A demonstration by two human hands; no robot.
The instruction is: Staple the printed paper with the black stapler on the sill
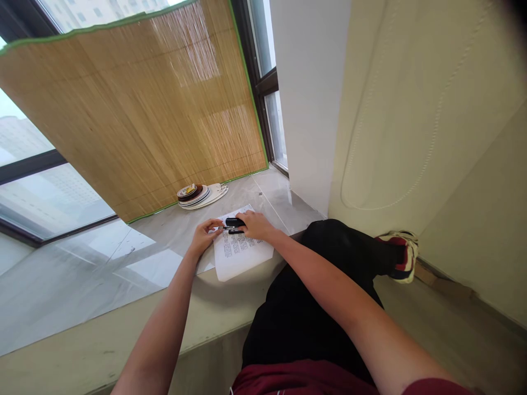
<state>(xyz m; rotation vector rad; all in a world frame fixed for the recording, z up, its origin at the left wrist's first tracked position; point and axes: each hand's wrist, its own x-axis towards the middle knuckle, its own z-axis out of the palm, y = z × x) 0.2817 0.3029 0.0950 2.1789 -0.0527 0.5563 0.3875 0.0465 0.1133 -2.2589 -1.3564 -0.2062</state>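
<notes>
A black stapler (234, 222) is held over a printed sheet of paper (242, 257), its top part lifted away from its base and a metal strip showing between. My right hand (256, 225) grips the stapler from the right side. The fingers of my left hand (206, 235) are pinched at the stapler's left end, by the metal strip; whatever small piece they hold is too small to make out. The paper lies on a grey marble-look window ledge (164, 233), and its near corner hangs over the front edge.
A stack of plates (193, 196) stands on the ledge behind the paper, against a bamboo blind (164, 109) with green edging. To the right are a wall (313, 109) and a looped bead cord (428, 148). My bent leg (329, 258) is beside the ledge.
</notes>
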